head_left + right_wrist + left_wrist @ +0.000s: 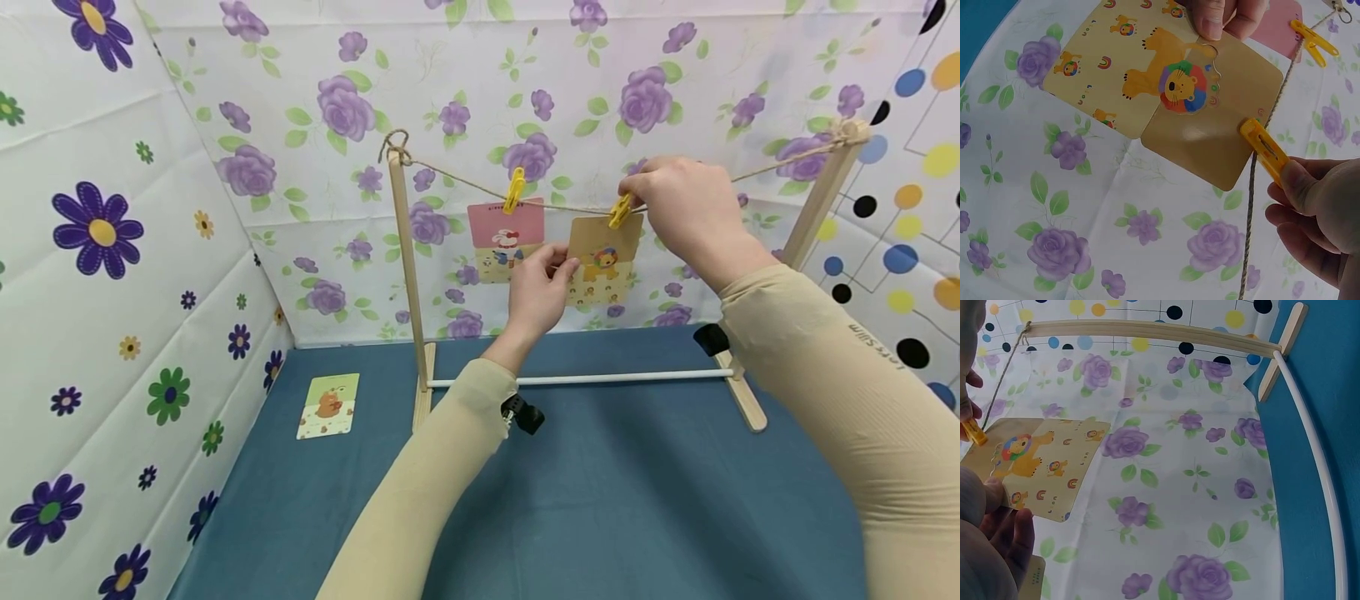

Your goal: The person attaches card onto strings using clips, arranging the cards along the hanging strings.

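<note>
the left hand [542, 287] pinches the lion card [602, 258] by its edge, seemingly to hold it steady at the rope [1250, 209]; the right hand [686, 204] grips the yellow clip [1266, 149] between thumb and fingers at the card's top edge, probably so it catches both.

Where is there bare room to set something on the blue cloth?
Blue cloth is bare before the white rod, between the sleeves; a narrower strip lies behind it. Crowded: the twine, where the left hand holds the lion card and the right hand its yellow clothespin.
</note>
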Demonstrator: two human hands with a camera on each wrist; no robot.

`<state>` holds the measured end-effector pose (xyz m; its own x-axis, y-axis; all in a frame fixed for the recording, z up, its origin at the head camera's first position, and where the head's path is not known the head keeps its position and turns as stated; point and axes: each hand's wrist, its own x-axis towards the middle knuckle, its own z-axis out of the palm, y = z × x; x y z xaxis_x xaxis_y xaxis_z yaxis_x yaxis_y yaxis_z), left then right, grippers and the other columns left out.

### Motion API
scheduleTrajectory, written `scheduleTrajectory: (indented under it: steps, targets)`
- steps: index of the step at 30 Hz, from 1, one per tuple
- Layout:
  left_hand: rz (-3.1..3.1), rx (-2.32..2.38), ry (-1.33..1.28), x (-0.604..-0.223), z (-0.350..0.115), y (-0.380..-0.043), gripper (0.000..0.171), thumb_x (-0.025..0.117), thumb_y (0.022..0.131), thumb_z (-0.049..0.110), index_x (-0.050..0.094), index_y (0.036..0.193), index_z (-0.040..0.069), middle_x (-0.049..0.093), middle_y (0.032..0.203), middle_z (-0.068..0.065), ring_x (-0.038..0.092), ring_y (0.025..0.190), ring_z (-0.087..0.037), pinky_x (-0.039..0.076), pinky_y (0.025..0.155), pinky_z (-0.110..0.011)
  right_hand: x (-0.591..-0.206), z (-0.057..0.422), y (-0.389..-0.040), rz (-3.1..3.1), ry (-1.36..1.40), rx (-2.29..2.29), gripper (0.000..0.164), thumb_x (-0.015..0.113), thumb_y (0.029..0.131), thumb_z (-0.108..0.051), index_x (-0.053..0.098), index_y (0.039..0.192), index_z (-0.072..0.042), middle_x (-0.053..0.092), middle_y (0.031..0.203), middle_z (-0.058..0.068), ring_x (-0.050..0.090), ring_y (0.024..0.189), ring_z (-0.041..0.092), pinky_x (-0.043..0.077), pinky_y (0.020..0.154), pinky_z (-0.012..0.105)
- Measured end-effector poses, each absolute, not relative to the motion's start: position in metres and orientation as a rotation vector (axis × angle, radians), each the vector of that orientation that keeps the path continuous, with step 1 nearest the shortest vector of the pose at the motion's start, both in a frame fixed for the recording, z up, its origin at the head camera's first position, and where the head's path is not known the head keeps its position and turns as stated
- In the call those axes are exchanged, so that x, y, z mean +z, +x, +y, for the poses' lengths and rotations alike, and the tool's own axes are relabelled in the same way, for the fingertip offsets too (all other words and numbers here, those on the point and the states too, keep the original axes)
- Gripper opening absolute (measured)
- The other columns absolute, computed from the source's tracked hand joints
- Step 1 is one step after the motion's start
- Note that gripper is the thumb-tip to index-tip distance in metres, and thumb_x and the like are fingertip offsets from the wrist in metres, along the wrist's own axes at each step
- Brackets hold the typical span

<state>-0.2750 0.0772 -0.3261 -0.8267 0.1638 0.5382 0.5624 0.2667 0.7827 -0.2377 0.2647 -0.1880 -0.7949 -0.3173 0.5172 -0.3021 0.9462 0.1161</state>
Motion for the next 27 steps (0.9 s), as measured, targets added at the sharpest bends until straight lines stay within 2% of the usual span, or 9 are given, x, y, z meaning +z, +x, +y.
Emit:
scheduleTrajectory:
  steps: [10, 15, 21, 27]
  targets:
    - [-2.195, -1.553, -0.671, -0.324, 0.077, -0.276, 0.023, 0.066, 0.109, 0.021, 0.076, 0.123, 0.007, 0.077, 0.102, -0.005, 0.068, 0.087, -0.014, 0.053, 0.071, -0.026, -0.186, 0.266, -0.236, -2.567, 0.438, -0.059, 0.034, 0.065, 0.100, 0.013, 0.079, 0.123, -0.006, 0.076, 0.114, 0.019, 0.072, 0.100, 0.043, 0.059, 0.072, 0.060]
    - [-2.190, -1.569, -0.673, -0.323, 0.077, -0.277, 0.023, 0.066, 0.109, 0.020, 0.076, 0.123, 0.006, 0.077, 0.103, -0.006, 0.069, 0.088, -0.015, 0.054, 0.071, -0.027, -0.185, 0.266, -0.234, -2.560, 0.471, -0.074, 0.037, 0.061, 0.101, 0.013, 0.078, 0.127, -0.006, 0.075, 0.115, 0.019, 0.071, 0.097, 0.043, 0.059, 0.067, 0.059]
    - [-2.174, -1.569, -0.645, -0.321, 0.075, -0.279, 0.021, 0.068, 0.108, 0.020, 0.077, 0.121, 0.007, 0.078, 0.103, -0.005, 0.069, 0.088, -0.015, 0.054, 0.072, -0.028, -0.186, 0.268, -0.229, -2.508, 0.542, -0.088, 0.036, 0.066, 0.101, 0.003, 0.073, 0.135, -0.007, 0.073, 0.125, 0.019, 0.073, 0.095, 0.042, 0.057, 0.059, 0.056]
    - [-2.188, -1.551, -0.644, -0.323, 0.075, -0.278, 0.023, 0.067, 0.108, 0.023, 0.076, 0.123, 0.007, 0.078, 0.103, -0.004, 0.069, 0.089, -0.013, 0.054, 0.073, -0.027, -0.192, 0.273, -0.224, -2.491, 0.549, -0.052, 0.046, 0.073, 0.101, -0.009, 0.065, 0.147, -0.009, 0.068, 0.137, 0.020, 0.071, 0.101, 0.043, 0.057, 0.057, 0.056]
